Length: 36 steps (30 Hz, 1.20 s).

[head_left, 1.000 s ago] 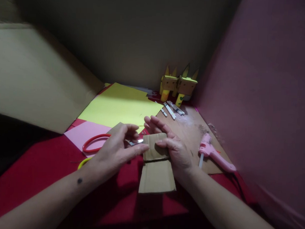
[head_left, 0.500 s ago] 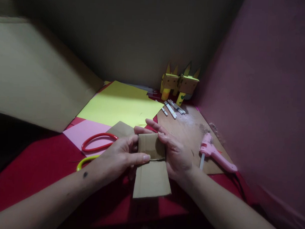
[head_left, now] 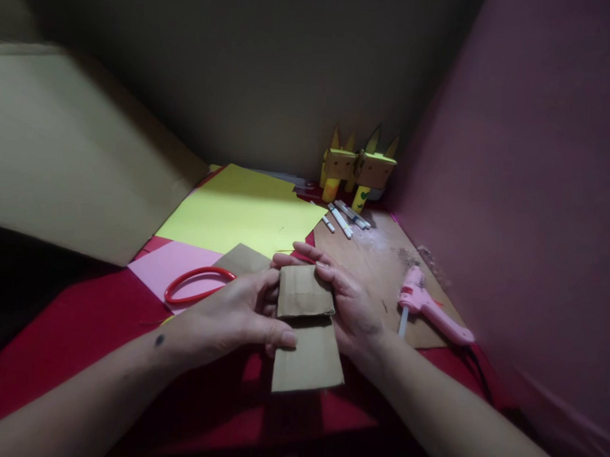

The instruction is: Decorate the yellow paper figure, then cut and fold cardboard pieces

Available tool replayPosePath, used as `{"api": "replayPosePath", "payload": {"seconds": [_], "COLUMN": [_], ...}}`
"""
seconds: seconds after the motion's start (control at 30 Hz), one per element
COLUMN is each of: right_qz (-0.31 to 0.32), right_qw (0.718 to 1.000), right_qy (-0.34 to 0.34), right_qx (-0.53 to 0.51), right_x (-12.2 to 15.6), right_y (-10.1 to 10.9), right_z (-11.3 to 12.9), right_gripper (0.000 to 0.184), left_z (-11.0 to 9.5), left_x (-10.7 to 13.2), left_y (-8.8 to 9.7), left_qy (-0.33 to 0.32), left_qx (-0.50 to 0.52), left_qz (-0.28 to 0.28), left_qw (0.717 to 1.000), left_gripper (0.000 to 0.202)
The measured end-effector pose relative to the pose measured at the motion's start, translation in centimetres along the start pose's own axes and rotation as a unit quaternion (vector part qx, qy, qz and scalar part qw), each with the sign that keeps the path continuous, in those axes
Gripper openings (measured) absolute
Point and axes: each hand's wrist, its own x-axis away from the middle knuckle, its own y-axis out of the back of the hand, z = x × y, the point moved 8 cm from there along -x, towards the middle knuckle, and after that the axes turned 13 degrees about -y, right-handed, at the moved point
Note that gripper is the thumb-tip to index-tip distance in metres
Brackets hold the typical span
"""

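Between my hands are brown cardboard pieces, a smaller upper piece overlapping a longer lower piece. My left hand grips them from the left, its thumb lying on the lower piece just under the upper one's edge. On the other side my right hand is closed round the upper piece, thumb at its top right corner and fingers behind. Whether the two pieces are joined cannot be made out. Scissors with a red handle loop lie beside my left wrist, partly covered by my forearm.
Yellow paper, pink paper and a grey-brown sheet lie ahead. At right, a pink glue gun rests on a brown board near several markers. Two cardboard figures stand behind. A pale panel rises at left.
The upper cardboard piece has tilted, its lower edge now lifted off the lower piece. My left thumb has slid from the upper piece down onto the lower one. My left forearm covers the yellow handle more.
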Motion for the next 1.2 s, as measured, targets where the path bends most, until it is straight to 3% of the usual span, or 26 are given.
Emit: {"api": "replayPosePath", "payload": {"seconds": [0.13,0.3,0.47,0.6,0.7,0.83,1.03,1.2], "right_qz": [-0.003,-0.009,-0.039,-0.076,-0.097,-0.081,-0.073,-0.041], "right_qw": [1.000,0.999,0.999,0.996,0.993,0.993,0.991,0.989], "right_qy": [0.005,0.017,0.002,-0.005,-0.009,-0.010,0.004,0.045], "right_qx": [0.010,0.031,0.024,0.044,0.065,0.089,0.115,0.137], "right_x": [0.1,0.4,0.5,0.7,0.8,0.6,0.6,1.1], "right_y": [0.2,0.0,0.1,0.4,0.9,1.0,1.2,0.2], "right_z": [0.2,0.4,0.3,0.3,0.1,-0.3,-0.1,0.7], "right_gripper": [0.030,0.030,0.032,0.018,0.018,0.026,0.026,0.034], "left_z": [0.0,0.0,-0.1,-0.3,-0.5,-1.0,-1.3,-1.7], "left_x": [0.1,0.5,0.1,-0.2,-0.1,0.0,-0.1,0.0], "left_y": [0.1,0.9,1.2,2.0,2.5,2.9,2.9,3.1], "left_qy": [-0.003,0.000,-0.016,-0.044,-0.051,-0.061,-0.070,-0.083], "left_qx": [-0.007,-0.073,-0.093,-0.083,-0.068,-0.067,-0.052,-0.068], "left_qz": [0.008,-0.019,-0.038,-0.075,-0.102,-0.137,-0.112,-0.128], "left_qw": [1.000,0.997,0.995,0.993,0.991,0.986,0.990,0.986], "left_gripper": [0.055,0.033,0.032,0.033,0.036,0.037,0.033,0.023]}}
